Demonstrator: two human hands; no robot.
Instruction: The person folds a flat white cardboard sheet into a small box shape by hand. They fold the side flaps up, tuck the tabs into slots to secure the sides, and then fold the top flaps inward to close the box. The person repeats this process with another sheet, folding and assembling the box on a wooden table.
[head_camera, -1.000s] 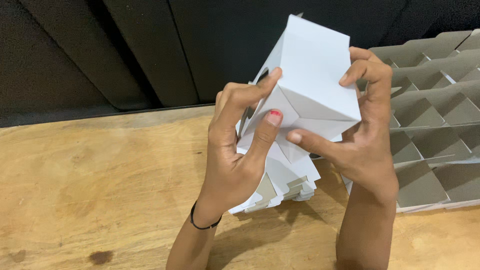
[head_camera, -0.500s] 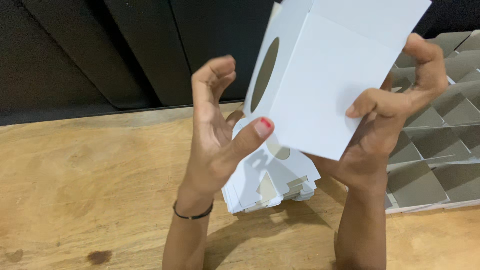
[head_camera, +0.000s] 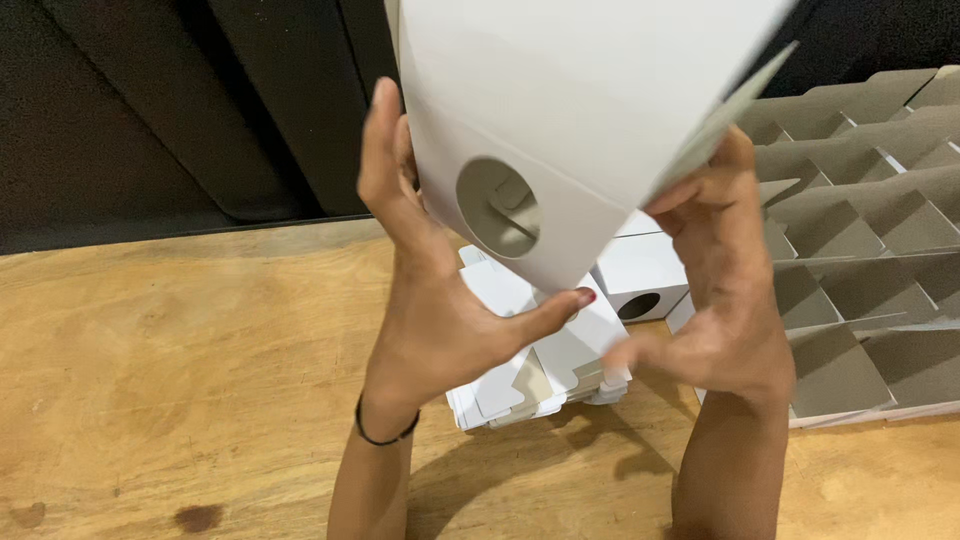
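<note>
White box (head_camera: 590, 110) is up high, close to the camera and well above the tabletop (head_camera: 180, 380), round cutout facing us. Left hand (head_camera: 440, 300) presses its side with fingers up and thumb under the bottom edge, right hand (head_camera: 725, 290) clamps the other side, so both grips are closed on the box. Below the box lies a stack of flat blanks (head_camera: 540, 370); behind the stack sits a folded box (head_camera: 640, 275), and right of it the grey divider grid (head_camera: 870, 270).
</note>
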